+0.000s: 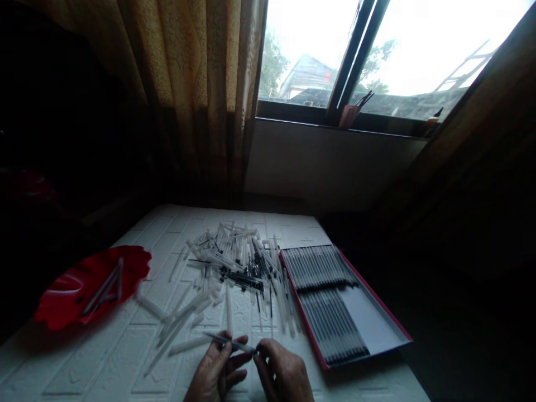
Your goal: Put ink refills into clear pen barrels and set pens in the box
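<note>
At the table's near edge, my left hand (215, 368) pinches the barrel of a pen (237, 344) between thumb and fingers. The pen's thin tip points up and left. My right hand (282, 368) closes round its dark right end. Beyond my hands lies a loose heap of clear pen barrels and dark refills (238, 262). Several clear barrels (180, 318) are scattered to the left of my left hand. Right of my right hand, a red-edged box (304, 321) holds two rows of pens with dark ends; the nearer row stops partway, showing white bottom.
A red scalloped dish (67, 304) with a few pen-like sticks stands at the left edge of the white brick-patterned table (106, 357). Behind are a wall, a curtain (196, 84) and a window, with a pinkish holder (349, 116) on the sill.
</note>
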{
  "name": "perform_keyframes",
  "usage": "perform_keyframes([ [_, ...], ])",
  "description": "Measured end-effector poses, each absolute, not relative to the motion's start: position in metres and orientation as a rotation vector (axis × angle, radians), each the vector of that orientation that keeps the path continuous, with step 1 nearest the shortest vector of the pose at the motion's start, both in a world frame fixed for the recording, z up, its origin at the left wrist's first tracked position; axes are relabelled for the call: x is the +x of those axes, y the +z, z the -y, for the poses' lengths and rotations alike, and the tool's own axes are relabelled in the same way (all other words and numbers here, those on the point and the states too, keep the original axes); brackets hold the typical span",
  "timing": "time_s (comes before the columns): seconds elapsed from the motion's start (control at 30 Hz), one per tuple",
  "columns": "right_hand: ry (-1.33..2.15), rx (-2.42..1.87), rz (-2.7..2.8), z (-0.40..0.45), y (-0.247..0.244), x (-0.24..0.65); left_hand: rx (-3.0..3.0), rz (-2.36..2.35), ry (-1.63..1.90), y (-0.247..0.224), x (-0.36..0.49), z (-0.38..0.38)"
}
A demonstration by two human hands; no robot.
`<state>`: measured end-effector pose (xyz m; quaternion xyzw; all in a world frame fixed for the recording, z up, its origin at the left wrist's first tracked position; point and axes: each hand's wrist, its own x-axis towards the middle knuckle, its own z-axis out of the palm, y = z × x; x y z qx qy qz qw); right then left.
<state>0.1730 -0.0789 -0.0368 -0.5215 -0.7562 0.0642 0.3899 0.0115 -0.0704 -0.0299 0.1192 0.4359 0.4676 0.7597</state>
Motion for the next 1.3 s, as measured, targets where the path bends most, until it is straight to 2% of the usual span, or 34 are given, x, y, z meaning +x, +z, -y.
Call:
perform_keyframes([
  [0.17, 0.107, -1.319, 2.001, 0.078, -0.030, 0.174, 0.253, -0.939, 1.024, -0.030, 0.012, 0.071],
  [0.4, 0.270, -1.331, 1.920, 0.081, -0.043, 0.175, 0.278, -0.942, 1.040, -0.028, 0.015, 0.074],
  [0.63, 0.618, -1.324, 1.882, 0.080, -0.038, 0.178, 0.309, -0.961, 1.022, -0.033, 0.016, 0.071],
  [0.93, 0.774, -1.226, 1.920, 0.077, -0.065, 0.181, 0.712, -0.950, 0.860, -0.037, 0.019, 0.073],
  [1.03, 0.775, -1.269, 1.876, 0.080, -0.075, 0.183, 1.007, -1.113, 0.779, -0.021, -0.006, 0.060],
  [1.17, 0.838, -1.394, 1.733, 0.082, -0.074, 0.183, 1.577, -1.623, 0.932, 0.000, -0.052, 0.030],
  [1.3, 0.912, -1.415, 1.649, 0.080, -0.074, 0.180, 1.860, -1.795, 0.779, 0.002, -0.075, 0.012],
])
